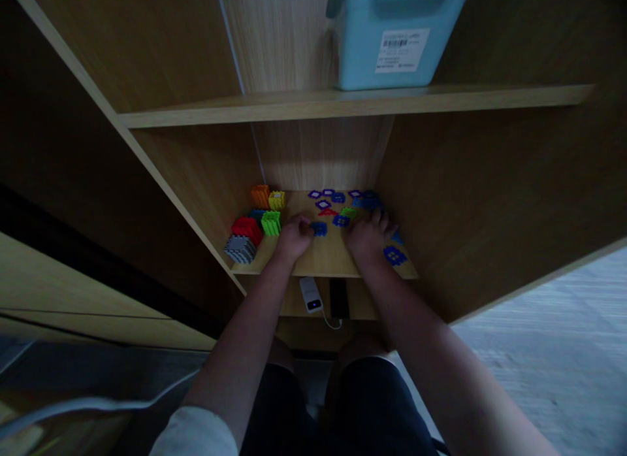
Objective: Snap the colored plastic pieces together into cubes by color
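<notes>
My left hand [294, 238] rests over the lower shelf with its fingers curled in; what they hold, if anything, is too small and dark to tell. Just right of it lies a blue plastic tile [320, 229]. My right hand [366, 237] reaches over the right part of the shelf, its fingers apart, near a pile of blue tiles [371, 200] that it partly hides. Between the hands are another blue tile [341, 221], a red triangular piece [328, 212] and a green piece [349, 212]. A blue flower-shaped tile [394, 255] lies by my right wrist.
Stacks of tiles stand at the left: orange [260, 196], yellow [277, 200], green [271, 223], red [247, 230] and grey [240, 249]. A light-blue bin [392, 44] sits on the upper shelf [294, 108]. Below are a white power bank [310, 294] with a cable and a black object [339, 299].
</notes>
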The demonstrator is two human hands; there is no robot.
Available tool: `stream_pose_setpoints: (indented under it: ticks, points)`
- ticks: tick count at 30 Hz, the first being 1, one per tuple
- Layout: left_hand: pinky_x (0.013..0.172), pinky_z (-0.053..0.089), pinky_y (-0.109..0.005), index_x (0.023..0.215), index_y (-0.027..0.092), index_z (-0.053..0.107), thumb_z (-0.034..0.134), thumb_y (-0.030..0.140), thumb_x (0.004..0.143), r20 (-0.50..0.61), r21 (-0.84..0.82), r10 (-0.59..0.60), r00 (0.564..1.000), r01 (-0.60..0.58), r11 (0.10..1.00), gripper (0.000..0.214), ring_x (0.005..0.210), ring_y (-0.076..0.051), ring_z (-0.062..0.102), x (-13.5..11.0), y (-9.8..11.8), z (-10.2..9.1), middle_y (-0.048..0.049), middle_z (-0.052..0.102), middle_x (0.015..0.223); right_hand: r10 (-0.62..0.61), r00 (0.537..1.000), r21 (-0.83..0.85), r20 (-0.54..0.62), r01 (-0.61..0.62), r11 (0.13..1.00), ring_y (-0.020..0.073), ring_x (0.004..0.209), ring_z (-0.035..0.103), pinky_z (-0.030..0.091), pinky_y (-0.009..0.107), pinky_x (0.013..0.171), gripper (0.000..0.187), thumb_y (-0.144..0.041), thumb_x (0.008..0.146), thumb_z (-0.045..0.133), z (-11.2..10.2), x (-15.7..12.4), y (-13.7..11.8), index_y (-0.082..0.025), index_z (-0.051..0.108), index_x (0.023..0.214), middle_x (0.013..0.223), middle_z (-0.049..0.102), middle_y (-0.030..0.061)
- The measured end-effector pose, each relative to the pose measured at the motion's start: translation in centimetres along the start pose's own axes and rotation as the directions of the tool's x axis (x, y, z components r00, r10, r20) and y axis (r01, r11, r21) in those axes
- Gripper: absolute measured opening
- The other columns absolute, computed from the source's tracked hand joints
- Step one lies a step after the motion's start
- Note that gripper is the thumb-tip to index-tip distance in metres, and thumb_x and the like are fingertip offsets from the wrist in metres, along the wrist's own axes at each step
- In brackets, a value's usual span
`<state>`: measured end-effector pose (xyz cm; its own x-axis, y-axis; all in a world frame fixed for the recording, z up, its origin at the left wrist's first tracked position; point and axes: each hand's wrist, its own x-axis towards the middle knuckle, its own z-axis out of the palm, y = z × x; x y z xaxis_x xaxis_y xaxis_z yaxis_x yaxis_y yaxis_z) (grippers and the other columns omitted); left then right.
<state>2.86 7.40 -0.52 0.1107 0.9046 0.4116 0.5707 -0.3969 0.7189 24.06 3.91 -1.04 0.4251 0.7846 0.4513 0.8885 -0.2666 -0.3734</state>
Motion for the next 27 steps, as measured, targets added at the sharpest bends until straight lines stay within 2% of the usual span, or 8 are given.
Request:
stream_pose_setpoints:
  ticks: [4, 7, 9, 15, 20, 23, 25, 27]
  points:
    - [0.108, 0.058, -0.047, 0.112, 0.021, 0.070, 0.073, 0.012, 0.088, -0.096, 0.041, 0.144, 0.985, -0.140, 0.989, 0.026, 0.113, -0.029, 0.073, -0.3, 0.1, -0.3, -0.0108, 0.077, 0.114, -0.206, 0.973, 0.135, -0.108, 0.220, 0.966, 0.0456, 0.147, 0.052, 0.043, 0.070, 0.123, 0.057, -0.017, 0.098, 0.054, -0.9, 0.2, -0.2, -0.005, 0.061, 0.154, 0.161, 0.055, 0.0304]
    - [0.110, 0.056, -0.047, 0.130, 0.020, 0.067, 0.075, 0.020, 0.093, -0.116, 0.053, 0.265, 0.957, -0.260, 0.964, 0.037, 0.114, -0.029, 0.071, -0.8, 0.7, -0.5, -0.0102, 0.075, 0.115, -0.421, 0.892, 0.265, -0.162, 0.450, 0.852, 0.0355, 0.135, 0.063, 0.050, 0.055, 0.121, 0.047, -0.010, 0.100, 0.049, -1.0, 0.3, -0.5, -0.011, 0.068, 0.143, 0.146, 0.069, 0.0232]
    - [0.109, 0.057, -0.047, 0.141, 0.022, 0.063, 0.076, 0.024, 0.096, -0.076, 0.037, 0.324, 0.943, -0.322, 0.946, 0.047, 0.113, -0.028, 0.071, -1.2, 1.2, -0.6, -0.0088, 0.075, 0.115, -0.506, 0.846, 0.339, -0.165, 0.531, 0.777, 0.0314, 0.129, 0.067, 0.053, 0.050, 0.118, 0.040, -0.012, 0.104, 0.046, -1.0, 0.2, -0.8, -0.015, 0.070, 0.136, 0.135, 0.074, 0.0189]
    - [0.117, 0.054, -0.045, 0.150, 0.023, 0.058, 0.073, 0.015, 0.092, 0.096, -0.066, 0.405, 0.909, -0.400, 0.914, 0.061, 0.128, -0.028, 0.069, -2.0, 2.0, -0.9, -0.0118, 0.074, 0.134, -0.647, 0.762, 0.437, -0.034, 0.594, 0.676, 0.0309, 0.122, 0.073, 0.058, 0.050, 0.113, 0.029, -0.026, 0.109, 0.055, -1.0, -0.4, -1.1, -0.022, 0.069, 0.134, 0.128, 0.078, 0.0157]
    - [0.115, 0.056, -0.041, 0.146, 0.024, 0.057, 0.069, 0.023, 0.098, 0.054, -0.157, 0.340, 0.939, -0.328, 0.931, 0.050, 0.127, -0.026, 0.071, -1.9, 1.8, -1.2, -0.0117, 0.072, 0.140, -0.727, 0.685, 0.505, -0.046, 0.645, 0.574, 0.0331, 0.133, 0.069, 0.056, 0.054, 0.117, 0.039, -0.027, 0.102, 0.066, -1.3, -0.7, -1.2, -0.021, 0.064, 0.141, 0.140, 0.075, 0.0167]
    - [0.112, 0.057, -0.039, 0.141, 0.023, 0.056, 0.062, 0.026, 0.105, -0.018, -0.157, 0.288, 0.958, -0.287, 0.945, 0.037, 0.122, -0.024, 0.073, -1.6, 1.5, -1.0, -0.0113, 0.074, 0.134, -0.770, 0.633, 0.516, -0.082, 0.688, 0.511, 0.0311, 0.136, 0.066, 0.054, 0.050, 0.119, 0.037, -0.028, 0.105, 0.060, -1.6, -0.9, -1.4, -0.021, 0.063, 0.141, 0.145, 0.072, 0.0165]
    - [0.108, 0.058, -0.038, 0.141, 0.022, 0.054, 0.056, 0.022, 0.107, -0.077, -0.168, 0.251, 0.965, -0.261, 0.951, 0.034, 0.117, -0.022, 0.074, -1.3, 1.1, -0.6, -0.0113, 0.074, 0.130, -0.755, 0.650, 0.486, -0.093, 0.691, 0.535, 0.0304, 0.135, 0.065, 0.052, 0.048, 0.120, 0.033, -0.025, 0.106, 0.054, -1.8, -0.8, -1.5, -0.020, 0.066, 0.137, 0.144, 0.072, 0.0157]
    - [0.103, 0.059, -0.035, 0.140, 0.022, 0.050, 0.054, 0.020, 0.107, -0.122, -0.203, 0.185, 0.975, -0.207, 0.957, 0.032, 0.113, -0.020, 0.075, -0.9, 0.6, -0.3, -0.0109, 0.074, 0.126, -0.691, 0.720, 0.420, -0.062, 0.647, 0.637, 0.0321, 0.131, 0.065, 0.051, 0.050, 0.119, 0.030, -0.022, 0.106, 0.051, -1.7, -0.6, -1.4, -0.020, 0.070, 0.128, 0.137, 0.074, 0.0153]
